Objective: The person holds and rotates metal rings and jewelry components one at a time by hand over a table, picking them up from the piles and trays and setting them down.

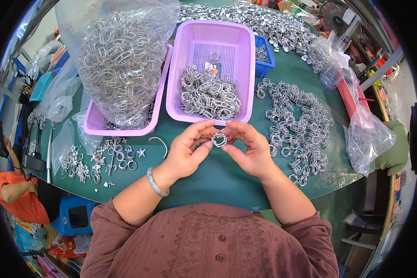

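Observation:
Between my fingertips is a small silvery metal ring point(221, 143), held in front of the near rim of a lilac basket point(171, 69). My left hand point(190, 150) pinches its left side with thumb and fingers. From the other side my right hand point(251, 150) closes on the same ring, thumb in front and fingers behind. Inside the basket lies a heap of similar silvery metal rings point(209, 95), with a small tag-like piece point(212, 69) beyond it. A pale bangle point(156, 182) circles my left wrist.
A clear bag of metal rings point(118, 69) fills another lilac basket point(118, 132). Ring links point(299, 125) spread on the green table point(204, 185) at right; loose rings and charms point(99, 162) lie at left. A blue bin point(264, 67) adjoins the basket. A person in orange point(18, 197) is far left.

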The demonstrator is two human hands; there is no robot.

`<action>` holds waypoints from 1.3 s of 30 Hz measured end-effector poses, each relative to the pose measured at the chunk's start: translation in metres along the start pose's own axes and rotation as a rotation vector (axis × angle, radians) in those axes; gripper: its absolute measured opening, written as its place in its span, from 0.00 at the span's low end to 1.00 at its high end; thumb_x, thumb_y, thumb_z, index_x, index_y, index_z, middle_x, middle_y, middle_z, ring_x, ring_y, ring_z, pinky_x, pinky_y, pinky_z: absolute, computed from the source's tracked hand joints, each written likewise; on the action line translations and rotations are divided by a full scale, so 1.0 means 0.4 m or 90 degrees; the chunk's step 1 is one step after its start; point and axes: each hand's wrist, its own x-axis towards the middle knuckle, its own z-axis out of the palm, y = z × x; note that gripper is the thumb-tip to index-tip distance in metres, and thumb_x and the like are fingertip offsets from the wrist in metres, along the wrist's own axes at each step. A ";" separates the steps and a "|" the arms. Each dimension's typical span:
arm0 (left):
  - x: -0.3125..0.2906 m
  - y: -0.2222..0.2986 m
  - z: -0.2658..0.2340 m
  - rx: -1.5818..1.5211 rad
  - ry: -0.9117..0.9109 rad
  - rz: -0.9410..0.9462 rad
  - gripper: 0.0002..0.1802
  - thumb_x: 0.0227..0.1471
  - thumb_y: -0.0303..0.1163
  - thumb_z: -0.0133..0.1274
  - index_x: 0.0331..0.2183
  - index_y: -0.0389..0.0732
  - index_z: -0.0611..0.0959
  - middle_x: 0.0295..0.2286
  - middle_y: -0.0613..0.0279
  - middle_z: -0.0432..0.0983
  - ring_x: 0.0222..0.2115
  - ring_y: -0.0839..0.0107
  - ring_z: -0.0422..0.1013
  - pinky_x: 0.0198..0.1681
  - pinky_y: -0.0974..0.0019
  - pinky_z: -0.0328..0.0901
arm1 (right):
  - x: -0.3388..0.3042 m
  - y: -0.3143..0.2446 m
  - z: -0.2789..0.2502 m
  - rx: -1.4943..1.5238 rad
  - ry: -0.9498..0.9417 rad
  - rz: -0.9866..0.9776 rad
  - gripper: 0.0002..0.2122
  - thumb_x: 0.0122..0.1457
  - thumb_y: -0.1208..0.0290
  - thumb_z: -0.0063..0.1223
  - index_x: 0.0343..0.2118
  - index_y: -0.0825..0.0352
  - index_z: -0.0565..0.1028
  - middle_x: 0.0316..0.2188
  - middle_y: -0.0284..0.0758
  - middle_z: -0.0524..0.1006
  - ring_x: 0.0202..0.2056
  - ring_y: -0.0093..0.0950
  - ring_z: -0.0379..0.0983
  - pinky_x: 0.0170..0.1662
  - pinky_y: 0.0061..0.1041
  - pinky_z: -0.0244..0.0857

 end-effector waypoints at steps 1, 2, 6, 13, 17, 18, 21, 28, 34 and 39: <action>0.000 0.000 0.000 -0.013 0.004 -0.012 0.26 0.49 0.16 0.43 0.52 0.37 0.63 0.42 0.57 0.69 0.43 0.73 0.67 0.46 0.69 0.62 | 0.000 -0.001 0.000 0.000 0.001 0.000 0.23 0.44 0.85 0.56 0.46 0.69 0.67 0.34 0.35 0.74 0.33 0.23 0.71 0.37 0.22 0.67; 0.001 -0.002 -0.001 -0.013 0.003 -0.012 0.26 0.49 0.16 0.43 0.52 0.37 0.63 0.42 0.57 0.69 0.43 0.73 0.67 0.46 0.69 0.62 | 0.000 -0.002 -0.001 -0.008 -0.003 -0.001 0.23 0.44 0.85 0.56 0.46 0.69 0.67 0.34 0.36 0.74 0.33 0.24 0.71 0.36 0.22 0.67; 0.005 -0.013 -0.010 -0.121 -0.007 -0.073 0.23 0.51 0.19 0.42 0.51 0.36 0.64 0.42 0.57 0.70 0.42 0.72 0.67 0.45 0.69 0.63 | 0.004 -0.005 0.001 -0.024 -0.005 -0.025 0.23 0.44 0.85 0.55 0.46 0.69 0.67 0.34 0.36 0.74 0.33 0.24 0.72 0.36 0.22 0.67; 0.009 -0.012 -0.013 -0.258 -0.009 -0.157 0.21 0.53 0.23 0.43 0.50 0.36 0.65 0.42 0.56 0.70 0.42 0.69 0.68 0.45 0.66 0.64 | 0.000 -0.003 -0.002 -0.037 -0.007 -0.028 0.23 0.44 0.85 0.55 0.46 0.69 0.66 0.34 0.35 0.75 0.33 0.23 0.72 0.34 0.20 0.66; 0.009 -0.011 -0.017 -0.298 -0.019 -0.173 0.21 0.54 0.23 0.43 0.50 0.37 0.65 0.43 0.55 0.70 0.43 0.69 0.68 0.46 0.65 0.64 | -0.001 -0.007 -0.001 -0.038 -0.003 -0.019 0.22 0.45 0.85 0.55 0.46 0.68 0.67 0.34 0.34 0.75 0.32 0.22 0.71 0.32 0.19 0.65; 0.011 -0.007 -0.014 -0.312 -0.020 -0.179 0.20 0.54 0.23 0.43 0.50 0.37 0.65 0.42 0.57 0.70 0.42 0.70 0.68 0.46 0.66 0.64 | -0.002 -0.007 -0.001 -0.041 -0.003 -0.017 0.22 0.45 0.85 0.55 0.46 0.68 0.67 0.34 0.34 0.75 0.32 0.22 0.70 0.31 0.19 0.65; 0.012 -0.005 -0.015 -0.332 -0.029 -0.189 0.20 0.54 0.24 0.43 0.50 0.38 0.66 0.42 0.58 0.70 0.42 0.71 0.68 0.45 0.66 0.64 | -0.003 -0.007 -0.001 -0.039 -0.002 -0.014 0.22 0.45 0.84 0.55 0.46 0.68 0.67 0.34 0.34 0.75 0.32 0.21 0.70 0.30 0.18 0.64; 0.013 -0.006 -0.018 -0.347 -0.047 -0.185 0.19 0.54 0.24 0.43 0.50 0.38 0.66 0.42 0.58 0.70 0.42 0.70 0.68 0.46 0.66 0.64 | -0.003 -0.007 -0.001 -0.045 0.001 -0.015 0.21 0.45 0.84 0.55 0.46 0.68 0.67 0.34 0.34 0.75 0.31 0.21 0.70 0.30 0.18 0.64; 0.013 -0.010 -0.020 -0.362 -0.033 -0.171 0.19 0.54 0.23 0.43 0.50 0.36 0.66 0.42 0.53 0.71 0.42 0.67 0.69 0.47 0.65 0.65 | 0.002 -0.015 -0.006 -0.049 -0.001 -0.022 0.21 0.46 0.85 0.54 0.46 0.68 0.67 0.33 0.34 0.75 0.30 0.21 0.70 0.30 0.18 0.65; 0.017 0.000 -0.017 -0.348 -0.018 -0.165 0.19 0.54 0.25 0.44 0.49 0.35 0.66 0.40 0.53 0.72 0.41 0.66 0.70 0.47 0.64 0.65 | 0.030 -0.099 -0.023 -0.136 0.064 -0.058 0.17 0.47 0.84 0.53 0.43 0.70 0.69 0.31 0.34 0.75 0.29 0.22 0.71 0.30 0.19 0.65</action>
